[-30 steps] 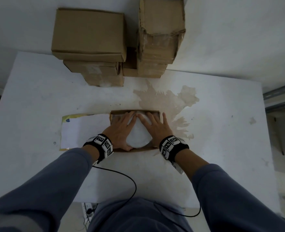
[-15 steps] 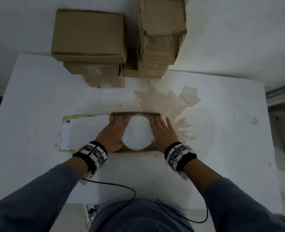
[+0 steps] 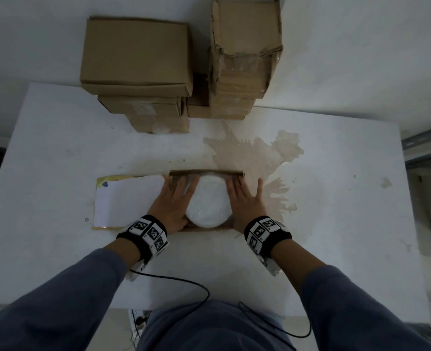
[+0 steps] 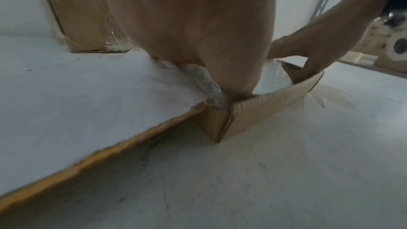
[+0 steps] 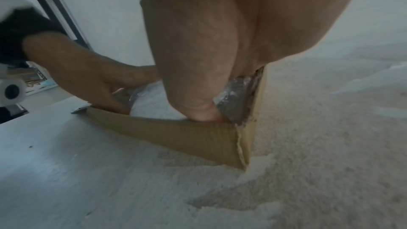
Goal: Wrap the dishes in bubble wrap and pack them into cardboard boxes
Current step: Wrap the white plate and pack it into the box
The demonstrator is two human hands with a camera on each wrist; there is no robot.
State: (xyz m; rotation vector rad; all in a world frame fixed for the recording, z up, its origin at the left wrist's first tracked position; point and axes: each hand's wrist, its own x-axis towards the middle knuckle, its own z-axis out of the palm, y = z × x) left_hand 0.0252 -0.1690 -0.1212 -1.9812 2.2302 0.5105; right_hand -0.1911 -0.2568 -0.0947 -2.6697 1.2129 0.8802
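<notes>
A round dish wrapped in white bubble wrap [image 3: 207, 204] lies in a shallow open cardboard box [image 3: 206, 172] at the table's middle. My left hand [image 3: 175, 201] lies flat against the dish's left side, fingers straight and reaching into the box. My right hand [image 3: 244, 201] mirrors it on the right side. In the left wrist view my left thumb [image 4: 233, 76] presses down beside the bubble wrap [image 4: 207, 79], just inside the box's near wall [image 4: 264, 109]. In the right wrist view the right thumb [image 5: 198, 104] pushes into the near right corner of the box [image 5: 176, 137]. The box's white flap [image 3: 128, 198] lies open to the left.
Two stacks of closed cardboard boxes [image 3: 135, 54] [image 3: 244, 46] stand at the table's far edge against the wall. A brown stain [image 3: 255, 153] marks the white table [image 3: 57, 153] behind and right of the box. A black cable [image 3: 184, 282] loops at the near edge. Metal shelving [image 3: 427, 148] is at the right.
Both hands slid apart off the top of the wrapped dish to its left and right sides. The dish's top, covered a second ago, now shows.
</notes>
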